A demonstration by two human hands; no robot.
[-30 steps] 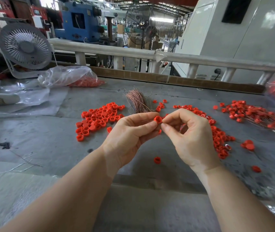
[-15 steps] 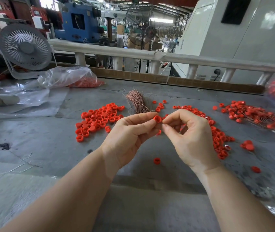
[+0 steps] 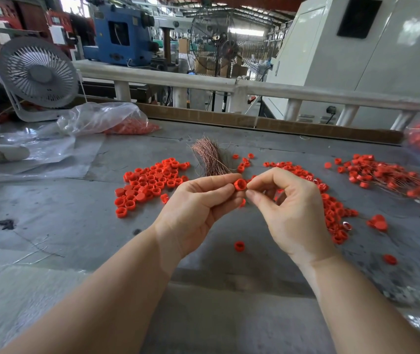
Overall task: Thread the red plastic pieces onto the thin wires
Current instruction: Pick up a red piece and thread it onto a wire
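Red piece (image 3: 240, 185), a short plastic ring, sits between our two hands above the middle of the table (image 3: 50, 226). Our left hand (image 3: 198, 205) pinches it between thumb and forefinger, fingers curled round its rim, so that the open bore stays uncovered. We judge this grip is chosen to leave the hole free for a wire to enter. Our right hand (image 3: 288, 208) has thumb and forefinger pressed together just beside the ring, the other fingers loosely arched; the pinch suggests that it holds a wire, but any wire there is too fine for us to see.

The ring's axis runs roughly towards the camera and slightly upward, so that we look into its hollow. It is wider than it is deep, so it has no real long axis; the bore alone gives it direction.

Supplies lie within reach. A wire bundle (image 3: 212, 159), copper-coloured, lies on the table just beyond the hands, its strands running away from us and fanning at the far end. A loose pile (image 3: 150, 182) of rings lies to its left, and a second pile (image 3: 331, 208) lies partly behind the right hand. We judge the heap (image 3: 387, 177) at far right, where thin strands show among the rings, to be finished work set apart from stock. One stray ring (image 3: 239, 246) lies near us between the wrists. A fan (image 3: 37, 75) and a bag (image 3: 106, 118) stand at the far left.
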